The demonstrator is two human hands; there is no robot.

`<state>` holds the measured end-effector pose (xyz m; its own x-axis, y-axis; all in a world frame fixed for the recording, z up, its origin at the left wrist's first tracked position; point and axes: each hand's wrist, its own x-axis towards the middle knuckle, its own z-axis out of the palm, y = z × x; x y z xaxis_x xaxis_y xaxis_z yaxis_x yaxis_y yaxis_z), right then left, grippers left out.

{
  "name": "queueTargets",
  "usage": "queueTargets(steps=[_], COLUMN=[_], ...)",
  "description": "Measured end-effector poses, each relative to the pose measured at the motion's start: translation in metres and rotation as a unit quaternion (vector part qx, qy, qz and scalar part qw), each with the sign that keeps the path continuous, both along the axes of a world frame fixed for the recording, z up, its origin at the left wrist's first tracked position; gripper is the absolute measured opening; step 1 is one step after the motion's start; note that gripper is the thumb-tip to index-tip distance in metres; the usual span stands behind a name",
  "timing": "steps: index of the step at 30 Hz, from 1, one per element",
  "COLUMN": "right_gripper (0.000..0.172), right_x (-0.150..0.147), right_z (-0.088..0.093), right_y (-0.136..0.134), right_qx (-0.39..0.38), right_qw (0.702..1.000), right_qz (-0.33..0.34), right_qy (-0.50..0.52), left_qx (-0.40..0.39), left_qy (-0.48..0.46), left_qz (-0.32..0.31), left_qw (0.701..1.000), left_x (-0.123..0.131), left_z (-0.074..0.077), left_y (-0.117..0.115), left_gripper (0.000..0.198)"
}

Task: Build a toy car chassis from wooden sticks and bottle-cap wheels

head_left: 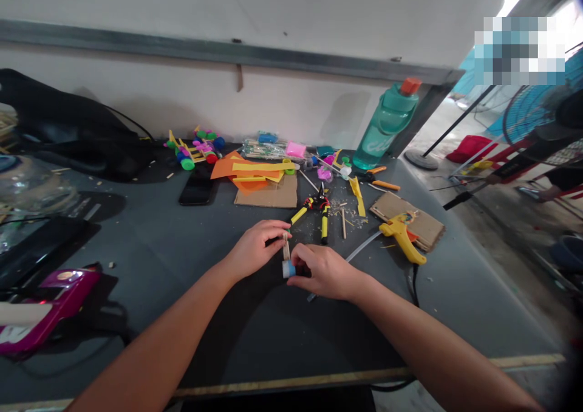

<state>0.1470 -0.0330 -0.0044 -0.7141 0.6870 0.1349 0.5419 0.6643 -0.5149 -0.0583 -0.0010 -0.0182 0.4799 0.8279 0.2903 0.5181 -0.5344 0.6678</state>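
Note:
My left hand (255,249) pinches a small wooden stick piece (286,248) at its upper end. My right hand (323,272) grips a small blue bottle cap (288,270) just below the stick, and its fingers partly hide the cap. The stick stands upright on the cap or close against it; I cannot tell if they are joined. Yellow-and-black snips (317,213) lie just beyond both hands. A yellow hot glue gun (401,237) rests to the right of my right hand, on a cardboard piece (407,220).
On the grey workbench (150,266) lie orange and yellow foam sheets (250,172), a phone (198,185), a coloured craft model (194,149), wood chips and a teal water bottle (385,123). A black bag (68,126) and a magenta device (54,305) sit left. The bench edge drops off right.

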Motion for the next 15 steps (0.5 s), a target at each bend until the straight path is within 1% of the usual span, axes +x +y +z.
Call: queueTargets(steps=[4, 6, 7, 8, 9, 10, 12, 13, 15], right_gripper=[0.025, 0.021, 0.018, 0.015, 0.012, 0.010, 0.010, 0.010, 0.014], right_x=[0.001, 0.007, 0.012, 0.018, 0.026, 0.034, 0.050, 0.058, 0.067], right_z=[0.003, 0.006, 0.007, 0.008, 0.009, 0.008, 0.006, 0.004, 0.000], right_y=[0.000, 0.005, 0.009, 0.014, 0.020, 0.027, 0.041, 0.047, 0.056], right_qx=[0.011, 0.011, 0.016, 0.026, 0.043, 0.062, 0.085, 0.080, 0.057], right_qw=[1.000, 1.000, 0.999, 0.996, 0.987, 0.973, 0.938, 0.925, 0.904], right_qz=[0.006, -0.011, -0.040, -0.083, -0.148, -0.217, -0.336, -0.372, -0.409], right_qy=[0.007, 0.020, 0.028, 0.035, 0.039, 0.043, 0.008, -0.027, -0.109], left_qx=[0.008, 0.009, 0.010, 0.010, 0.010, 0.009, 0.007, 0.007, 0.012], left_qy=[0.002, 0.001, -0.002, -0.003, -0.004, -0.005, -0.003, -0.002, -0.004], left_qz=[-0.004, -0.003, -0.001, -0.001, 0.000, -0.001, -0.001, 0.000, 0.001], left_qw=[1.000, 1.000, 1.000, 1.000, 1.000, 1.000, 1.000, 1.000, 1.000], left_x=[0.001, 0.001, 0.001, 0.001, 0.001, 0.001, 0.001, 0.001, 0.001], left_z=[-0.003, -0.004, -0.005, -0.005, -0.006, -0.006, -0.007, -0.007, -0.007], left_y=[0.001, 0.001, 0.001, 0.001, 0.001, 0.001, 0.001, 0.001, 0.000], left_gripper=[0.019, 0.018, 0.018, 0.018, 0.018, 0.018, 0.018, 0.018, 0.017])
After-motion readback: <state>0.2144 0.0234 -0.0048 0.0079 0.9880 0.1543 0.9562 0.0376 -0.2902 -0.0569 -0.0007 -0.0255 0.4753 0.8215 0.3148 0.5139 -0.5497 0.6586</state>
